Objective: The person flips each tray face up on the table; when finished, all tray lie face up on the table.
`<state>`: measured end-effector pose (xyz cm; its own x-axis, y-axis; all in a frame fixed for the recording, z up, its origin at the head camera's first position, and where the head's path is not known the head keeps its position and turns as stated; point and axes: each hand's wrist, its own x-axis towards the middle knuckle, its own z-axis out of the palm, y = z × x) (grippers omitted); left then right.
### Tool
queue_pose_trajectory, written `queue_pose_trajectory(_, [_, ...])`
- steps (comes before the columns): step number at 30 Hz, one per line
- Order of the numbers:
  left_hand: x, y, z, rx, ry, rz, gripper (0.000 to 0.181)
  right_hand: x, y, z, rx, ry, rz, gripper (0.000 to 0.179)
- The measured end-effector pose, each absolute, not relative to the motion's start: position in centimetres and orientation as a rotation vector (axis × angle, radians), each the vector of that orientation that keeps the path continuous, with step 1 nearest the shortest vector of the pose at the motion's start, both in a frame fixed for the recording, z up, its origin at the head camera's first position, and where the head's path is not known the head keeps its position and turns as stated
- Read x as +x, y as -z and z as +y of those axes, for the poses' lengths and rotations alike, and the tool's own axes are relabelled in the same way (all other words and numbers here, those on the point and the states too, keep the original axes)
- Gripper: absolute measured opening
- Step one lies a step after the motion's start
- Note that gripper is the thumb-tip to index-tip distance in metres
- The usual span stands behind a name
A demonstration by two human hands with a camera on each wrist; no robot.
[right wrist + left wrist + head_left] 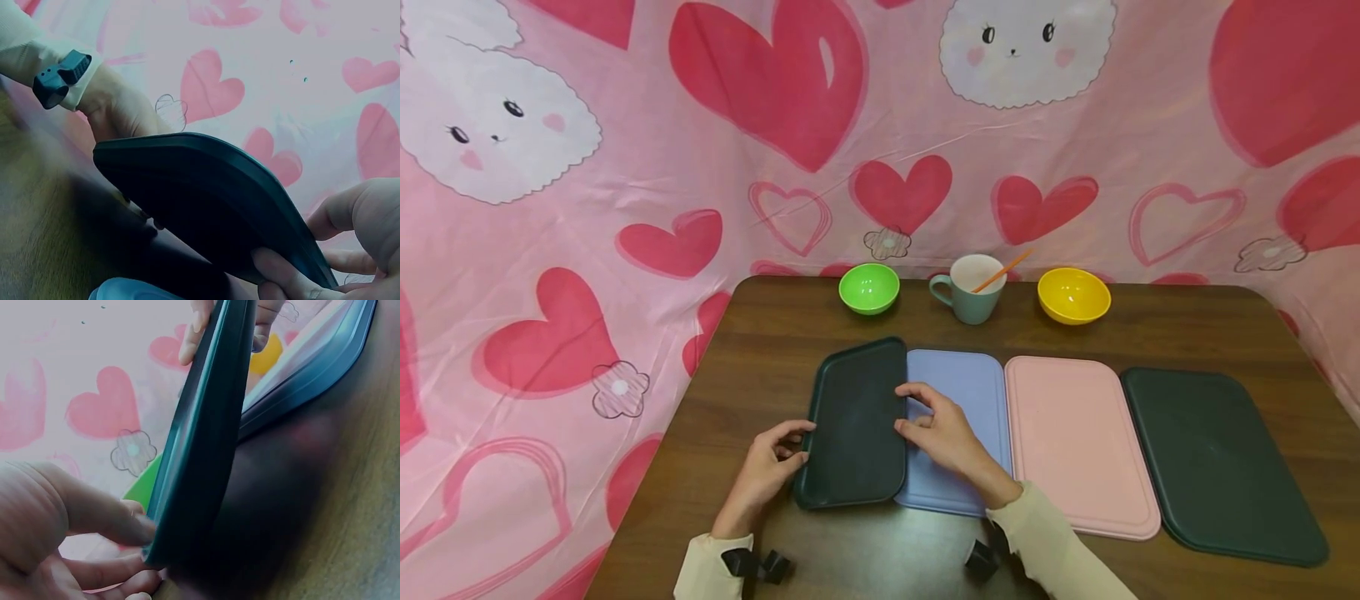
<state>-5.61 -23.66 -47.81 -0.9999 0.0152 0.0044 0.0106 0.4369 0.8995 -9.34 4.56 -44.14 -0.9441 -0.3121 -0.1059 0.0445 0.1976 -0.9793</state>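
Both hands hold a shallow dark green tray with rounded corners, tilted and raised off the table at the left end of a row. My left hand pinches its left edge between thumb and fingers, as the left wrist view shows up close. On the opposite edge my right hand grips the rim; the right wrist view shows the thumb and fingers on either side of the tray. Partly under that edge and the right hand lies a blue tray.
Right of the blue tray lie a pink tray and another dark green tray. Along the back of the wooden table stand a green bowl, a teal mug with an orange stick, and a yellow bowl. Behind hangs a pink heart-patterned cloth.
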Motion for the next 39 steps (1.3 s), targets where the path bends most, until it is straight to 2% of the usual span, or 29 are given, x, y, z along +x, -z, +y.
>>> queue_pose_trajectory(5, [-5.6, 47.6, -23.7, -0.038, -1.699, 2.643, 0.041, -9.5, 44.4, 4.6, -0.270, 1.776, 2.211, 0.044])
queue_pose_trajectory(24, [-5.6, 45.8, -26.3, -0.181, -1.816, 2.742, 0.038, -10.1, 44.8, 2.1, -0.360, 1.728, 2.284, 0.047])
queue_pose_trajectory(39, [-5.8, 45.0, -29.6, -0.103, -1.819, 2.878, 0.035, -10.1, 44.8, -1.7, -0.448, 1.754, 2.366, 0.043])
